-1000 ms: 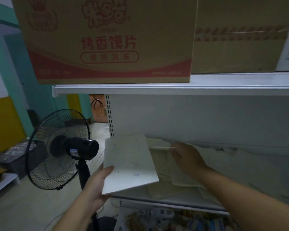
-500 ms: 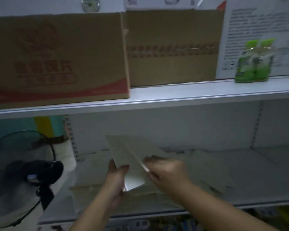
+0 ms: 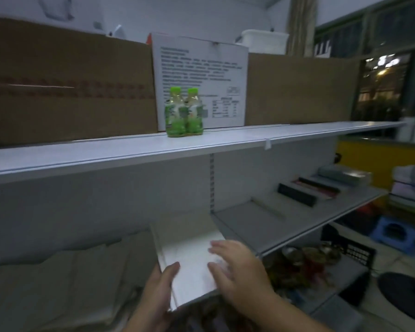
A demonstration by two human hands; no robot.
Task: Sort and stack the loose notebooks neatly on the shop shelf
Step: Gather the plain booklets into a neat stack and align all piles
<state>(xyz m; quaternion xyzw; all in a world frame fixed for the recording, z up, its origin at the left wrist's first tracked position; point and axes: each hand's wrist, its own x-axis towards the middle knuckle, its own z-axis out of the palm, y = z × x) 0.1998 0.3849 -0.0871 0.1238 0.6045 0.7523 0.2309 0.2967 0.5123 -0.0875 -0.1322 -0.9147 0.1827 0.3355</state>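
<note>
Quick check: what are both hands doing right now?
Left hand: grips the white notebooks at their near left edge.
Right hand: open, fingers spread over the notebooks; contact unclear.

Open bay between the upper shelf (image 3: pixel 106 154) and the lower shelf (image 3: pixel 244 226). Left of the slotted post (image 3: pixel 211 178), loose notebooks (image 3: pixel 65 271) cover the board; right of it the board lies bare up to a row of dark boxes (image 3: pixel 297 195). The left hand (image 3: pixel 158 291), the right hand (image 3: pixel 235 267) and the white notebook (image 3: pixel 189 252) block the front edge. Above, cardboard boxes (image 3: pixel 70 92) and two bottles (image 3: pixel 183 113) leave only a front strip free.
</note>
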